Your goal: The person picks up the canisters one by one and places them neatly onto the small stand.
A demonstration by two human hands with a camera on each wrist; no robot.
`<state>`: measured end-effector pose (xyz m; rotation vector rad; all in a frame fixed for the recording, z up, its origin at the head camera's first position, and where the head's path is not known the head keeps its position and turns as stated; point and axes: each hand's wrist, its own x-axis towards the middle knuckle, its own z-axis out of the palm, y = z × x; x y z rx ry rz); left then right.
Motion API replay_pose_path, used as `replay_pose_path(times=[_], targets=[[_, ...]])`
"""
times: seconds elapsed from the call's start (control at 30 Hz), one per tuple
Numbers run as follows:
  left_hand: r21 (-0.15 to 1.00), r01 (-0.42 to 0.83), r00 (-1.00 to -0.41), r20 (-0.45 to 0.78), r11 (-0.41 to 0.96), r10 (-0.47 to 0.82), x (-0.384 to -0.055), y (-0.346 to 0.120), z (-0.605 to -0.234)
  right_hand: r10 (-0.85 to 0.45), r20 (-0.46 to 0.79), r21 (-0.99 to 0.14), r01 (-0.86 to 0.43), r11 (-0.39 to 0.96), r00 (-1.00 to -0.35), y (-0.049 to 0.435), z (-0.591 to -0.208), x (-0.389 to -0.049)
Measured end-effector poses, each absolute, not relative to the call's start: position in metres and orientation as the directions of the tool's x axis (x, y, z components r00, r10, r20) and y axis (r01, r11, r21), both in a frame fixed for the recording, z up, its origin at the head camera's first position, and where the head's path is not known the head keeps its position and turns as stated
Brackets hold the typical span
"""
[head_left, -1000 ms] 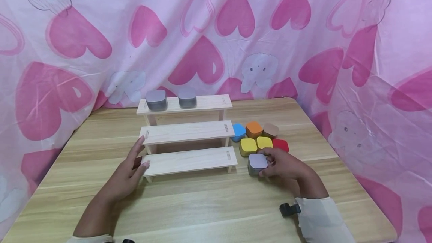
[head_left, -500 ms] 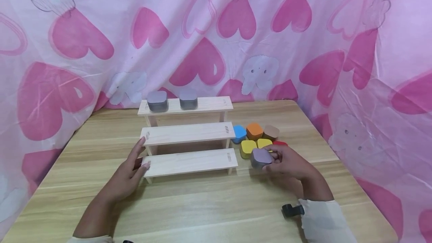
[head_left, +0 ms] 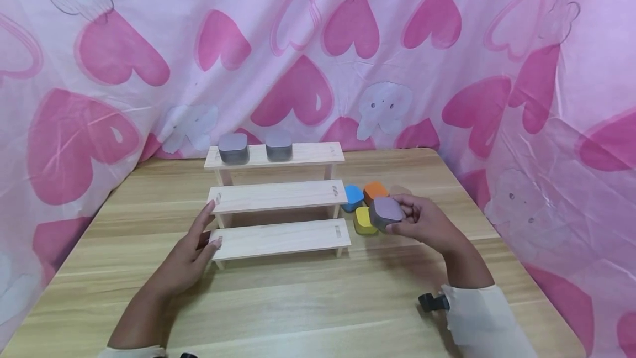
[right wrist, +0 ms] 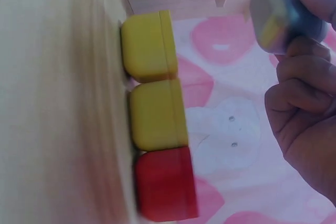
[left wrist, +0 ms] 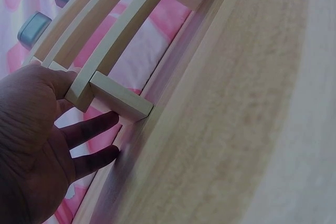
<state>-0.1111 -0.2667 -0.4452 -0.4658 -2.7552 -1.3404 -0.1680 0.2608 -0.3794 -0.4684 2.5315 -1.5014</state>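
Note:
My right hand grips a small grey rounded-square box by its right side. It is raised above the coloured boxes; in the right wrist view the grey box hangs clear of the yellow ones. At the left end of a three-step wooden rack, my left hand rests its thumb on the lowest board and its index finger on the middle board's edge. Two of its fingers stretch out beside the lowest board's leg. Two matching grey boxes stand on the top board.
Right of the rack, blue, orange, yellow and brown boxes sit on the wooden table. A red one shows in the right wrist view. A pink heart-print curtain hangs behind.
The right hand has lifted the grey box off the table and moved it up and back, above the yellow boxes. My left hand stays at the rack's end.

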Motion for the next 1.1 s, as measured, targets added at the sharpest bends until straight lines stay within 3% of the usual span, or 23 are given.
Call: replay_pose_path(times=[0.33,0.67,1.1], targets=[[0.763,0.271,-0.957,0.151,0.586,0.246,-0.112,-0.267,-0.445,-0.256,-0.017,-0.873,-0.111,0.476,-0.967,0.248,-0.363,-0.182],[0.764,0.263,-0.96,0.142,0.59,0.243,-0.113,-0.267,-0.445,-0.185,-0.026,-0.939,-0.039,0.342,-0.982,0.216,-0.349,-0.197],[0.769,0.256,-0.96,0.135,0.585,0.243,-0.114,-0.267,-0.446,-0.266,0.032,-0.921,-0.132,0.367,-0.963,0.178,-0.327,-0.222]])
